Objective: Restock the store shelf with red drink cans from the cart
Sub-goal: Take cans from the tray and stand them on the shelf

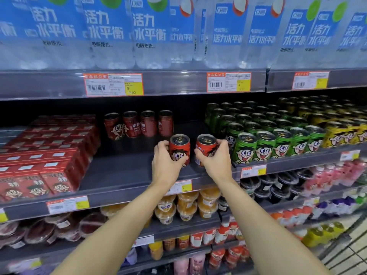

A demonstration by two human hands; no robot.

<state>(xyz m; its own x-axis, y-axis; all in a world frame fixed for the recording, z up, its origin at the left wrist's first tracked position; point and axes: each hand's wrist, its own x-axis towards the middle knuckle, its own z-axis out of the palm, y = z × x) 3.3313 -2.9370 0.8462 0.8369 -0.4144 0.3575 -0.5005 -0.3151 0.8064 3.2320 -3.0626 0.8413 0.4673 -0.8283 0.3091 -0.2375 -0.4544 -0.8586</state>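
Observation:
My left hand [165,162] grips a red drink can [180,148] with a cartoon face, upright over the dark shelf [123,171]. My right hand [215,159] grips a second red can [204,146] just to its right, a small gap between the two. Both cans are near the shelf's front edge; whether they rest on it is hard to tell. Further back on the same shelf stands a row of several red cans [139,124]. The cart's wire edge [349,255] shows at the bottom right.
Green cans [264,139] fill the shelf right of my right hand, with yellow cans [345,132] beyond. Red drink cartons [45,151] are stacked at the left. Water bottles [151,32] line the shelf above. Fruit cups [188,205] and bottles sit on lower shelves.

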